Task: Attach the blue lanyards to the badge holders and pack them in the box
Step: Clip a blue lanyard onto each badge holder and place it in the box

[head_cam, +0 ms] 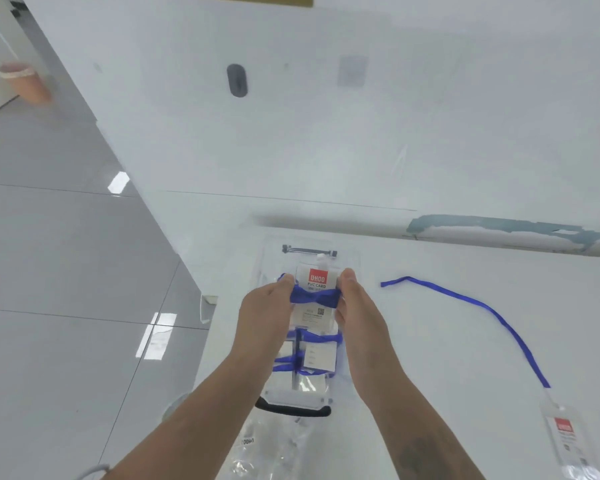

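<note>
A big white table (447,341) fills the view, and on it sits a clear box (347,258) with see-through walls, long from near to far, with wrapped badge holders already lying inside. Off to the right, well apart from the box, a loose blue lanyard (482,306) trails across the table to another badge holder (568,434) lying flat near the edge. Over the box, the left hand (267,306) and the right hand (357,306) each pinch one side of a wrapped badge holder (316,289). Its blue strap (312,297) is wound across its middle. This badge holder stands long from near to far, with its red label end pointing away from the person. I think the strap could slip loose and unwind if the fingers let go too soon. The holder could also catch on the box wall if it goes in crooked
</note>
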Available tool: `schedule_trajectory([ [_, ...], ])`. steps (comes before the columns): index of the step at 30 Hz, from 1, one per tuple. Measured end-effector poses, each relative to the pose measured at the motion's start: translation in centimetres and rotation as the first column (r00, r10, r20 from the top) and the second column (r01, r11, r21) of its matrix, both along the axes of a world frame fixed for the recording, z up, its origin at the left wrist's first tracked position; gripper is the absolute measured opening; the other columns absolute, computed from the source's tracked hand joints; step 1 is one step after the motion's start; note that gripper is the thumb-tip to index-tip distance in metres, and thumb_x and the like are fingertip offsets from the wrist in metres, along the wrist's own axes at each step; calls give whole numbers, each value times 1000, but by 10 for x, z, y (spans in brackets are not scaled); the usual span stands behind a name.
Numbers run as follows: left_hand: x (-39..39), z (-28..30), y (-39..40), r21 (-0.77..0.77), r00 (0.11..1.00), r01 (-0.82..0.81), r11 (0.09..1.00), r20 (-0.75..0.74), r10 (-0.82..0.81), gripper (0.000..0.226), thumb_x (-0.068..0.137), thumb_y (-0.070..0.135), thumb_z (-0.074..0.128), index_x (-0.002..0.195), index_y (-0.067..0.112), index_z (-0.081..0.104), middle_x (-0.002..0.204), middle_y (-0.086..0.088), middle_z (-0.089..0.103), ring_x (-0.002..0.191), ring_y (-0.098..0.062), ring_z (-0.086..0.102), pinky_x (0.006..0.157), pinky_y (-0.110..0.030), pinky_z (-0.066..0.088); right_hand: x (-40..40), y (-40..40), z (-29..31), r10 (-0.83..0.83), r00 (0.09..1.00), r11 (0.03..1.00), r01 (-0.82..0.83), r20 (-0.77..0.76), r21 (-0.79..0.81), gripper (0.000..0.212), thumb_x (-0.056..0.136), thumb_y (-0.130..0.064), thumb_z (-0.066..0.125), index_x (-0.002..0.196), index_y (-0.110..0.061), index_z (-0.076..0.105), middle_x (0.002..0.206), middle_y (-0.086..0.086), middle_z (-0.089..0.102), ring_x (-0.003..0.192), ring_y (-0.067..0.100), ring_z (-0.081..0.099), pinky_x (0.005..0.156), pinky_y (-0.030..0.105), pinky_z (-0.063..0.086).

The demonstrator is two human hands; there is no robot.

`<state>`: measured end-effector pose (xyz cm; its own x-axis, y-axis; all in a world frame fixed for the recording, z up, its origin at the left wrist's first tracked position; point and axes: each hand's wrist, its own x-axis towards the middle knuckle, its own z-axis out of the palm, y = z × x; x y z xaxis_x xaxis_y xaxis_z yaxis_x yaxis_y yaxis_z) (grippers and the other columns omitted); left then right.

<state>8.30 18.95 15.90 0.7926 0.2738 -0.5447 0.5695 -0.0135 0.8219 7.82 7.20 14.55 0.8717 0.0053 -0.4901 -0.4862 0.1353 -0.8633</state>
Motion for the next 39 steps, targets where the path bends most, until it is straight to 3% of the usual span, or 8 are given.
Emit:
schedule_trajectory([
  [8, 19, -20, 18, -121, 997, 32, 992, -65, -40, 54, 101, 59, 21, 75, 31, 60, 71, 14, 59, 67, 0, 53, 58, -18, 32, 17, 32, -20, -52, 995, 999, 51, -88, -6, 35, 100, -53, 39, 99, -32, 67, 84, -14, 76, 73, -5, 70, 67, 16, 44],
  [13, 31, -36, 10, -123, 988, 16, 992, -149, -34, 62, 98, 65, 18, 88, 26, 65, 84, 2, 69, 70, -5, 59, 56, -20, 33, 38, 34, -39, -79, 976, 997, 77, -201, -19, 41, 99, -55, 40, 100, -27, 70, 86, -8, 77, 72, -2, 71, 60, 14, 46],
  [16, 42, -45, 6, -125, 981, -39, 991, -194, 14, 69, 97, 67, 16, 99, 22, 69, 91, -4, 73, 76, -14, 66, 55, -23, 36, 50, 37, -51, -76, 967, 997, 70, -242, -30, 43, 98, -56, 41, 97, -26, 72, 90, -5, 77, 86, 6, 71, 70, 19, 48],
  [20, 56, -51, 6, -162, 970, -137, 977, -220, 100, 68, 97, 67, 15, 79, 21, 61, 75, -1, 66, 68, -14, 61, 45, -24, 42, 66, 48, -64, -119, 944, 993, 109, -307, -50, 49, 94, -65, 41, 89, -27, 73, 89, -2, 78, 95, 18, 72, 90, 35, 55],
  [24, 65, -60, 4, -196, 970, -158, 968, -213, 115, 62, 97, 64, 15, 92, 20, 58, 83, -1, 63, 68, -9, 55, 60, -20, 36, 76, 52, -78, -179, 911, 984, 167, -371, -64, 39, 93, -59, 49, 86, -27, 71, 81, -3, 77, 87, 18, 73, 85, 37, 58],
  [34, 74, -68, 2, -174, 963, -142, 975, -254, 95, 58, 98, 63, 20, 99, 21, 61, 80, 2, 65, 68, -10, 60, 54, -16, 40, 86, 52, -89, -156, 895, 988, 137, -418, -74, 39, 95, -58, 46, 96, -27, 69, 87, -3, 76, 89, 17, 71, 81, 33, 57],
  [37, 76, -68, -1, -140, 963, -114, 984, -258, 75, 56, 99, 62, 22, 97, 22, 61, 84, 1, 65, 76, -13, 62, 69, -23, 46, 87, 51, -88, -153, 895, 988, 137, -418, -68, 39, 96, -57, 47, 101, -25, 69, 91, -1, 76, 91, 19, 71, 81, 34, 58],
  [39, 76, -68, -4, -100, 961, -94, 991, -267, 64, 63, 96, 67, 23, 119, 20, 59, 109, -3, 66, 98, -21, 63, 90, -33, 47, 87, 51, -87, -148, 896, 989, 139, -418, -51, 36, 96, -55, 48, 99, -25, 69, 89, -1, 76, 89, 19, 71, 86, 38, 58],
])
